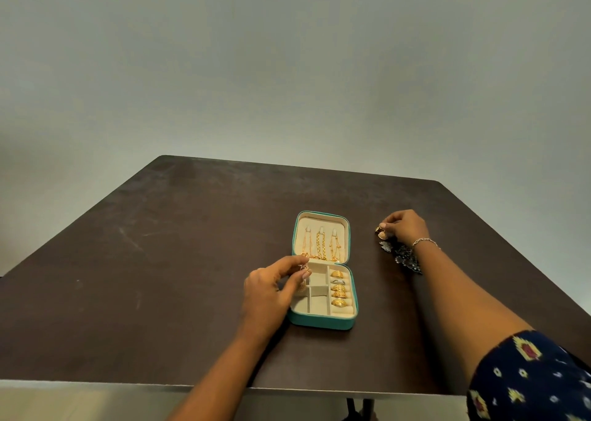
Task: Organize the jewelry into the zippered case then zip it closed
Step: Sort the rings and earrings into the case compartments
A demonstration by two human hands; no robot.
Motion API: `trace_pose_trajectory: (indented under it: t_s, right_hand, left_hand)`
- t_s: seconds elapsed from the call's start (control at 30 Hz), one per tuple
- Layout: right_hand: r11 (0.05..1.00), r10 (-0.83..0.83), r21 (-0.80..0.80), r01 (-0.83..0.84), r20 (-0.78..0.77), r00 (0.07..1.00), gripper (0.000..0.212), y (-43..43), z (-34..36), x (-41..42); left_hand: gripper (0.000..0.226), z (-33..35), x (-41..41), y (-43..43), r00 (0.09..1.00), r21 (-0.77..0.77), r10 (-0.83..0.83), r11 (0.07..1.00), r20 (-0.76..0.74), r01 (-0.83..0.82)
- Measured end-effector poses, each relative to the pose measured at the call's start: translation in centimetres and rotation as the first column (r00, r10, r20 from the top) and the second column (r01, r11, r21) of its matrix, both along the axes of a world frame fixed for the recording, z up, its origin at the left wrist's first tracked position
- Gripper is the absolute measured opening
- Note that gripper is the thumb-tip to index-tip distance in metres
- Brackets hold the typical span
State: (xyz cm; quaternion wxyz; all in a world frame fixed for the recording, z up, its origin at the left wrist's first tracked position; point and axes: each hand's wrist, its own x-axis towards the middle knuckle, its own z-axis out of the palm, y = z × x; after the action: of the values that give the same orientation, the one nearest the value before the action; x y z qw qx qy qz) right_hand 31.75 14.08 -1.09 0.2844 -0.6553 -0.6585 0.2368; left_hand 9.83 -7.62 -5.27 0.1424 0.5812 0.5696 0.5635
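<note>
A teal zippered case (pixel 323 322) lies open on the dark table (pixel 160 260), its cream lid flat on the far side. Three gold chains (pixel 321 243) hang in the lid. Several gold rings (pixel 339 288) sit in the right-hand ring roll of the base. My left hand (pixel 268 292) hovers over the case's left compartments and pinches a small gold piece (pixel 303 268) between thumb and fingers. My right hand (pixel 404 227) reaches to the right of the case and pinches gold earrings (pixel 381 232). Dark ornate jewelry (pixel 399 256) lies on the table under my right wrist.
The table's near edge (pixel 128 384) runs across the bottom of the view. A plain grey wall stands behind the table. My right forearm crosses the table to the right of the case, with a patterned sleeve at the lower right.
</note>
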Motion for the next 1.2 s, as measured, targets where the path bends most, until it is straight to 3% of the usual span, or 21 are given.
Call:
trace_pose_trajectory:
  t_s: [0.5, 0.9, 1.1, 1.2]
  right_hand:
    - [0.998, 0.056, -0.01, -0.057, -0.061, 0.997, 0.022, -1.1, 0.3, 0.4]
    - [0.991, 0.131, 0.04, -0.125, -0.26, 0.957, 0.021, -2.1, 1.0, 1.5]
    - [0.983, 0.18, 0.064, -0.171, -0.492, 0.852, 0.019, -4.4, 2.5, 1.2]
    - [0.971, 0.193, 0.022, -0.236, -0.652, 0.733, 0.017, -6.5, 3.5, 0.9]
  left_hand:
    - [0.024, 0.1, 0.0, 0.1, 1.0, -0.006, 0.006, 1.0, 0.013, -0.006]
    - [0.024, 0.2, 0.1, 0.0, 1.0, -0.019, 0.001, 1.0, 0.003, -0.001]
    - [0.025, 0.4, 0.1, -0.1, 1.0, -0.02, 0.001, 1.0, 0.018, 0.0]
    - [0.026, 0.4, 0.1, -0.2, 0.997, -0.012, -0.022, 1.0, 0.07, 0.023]
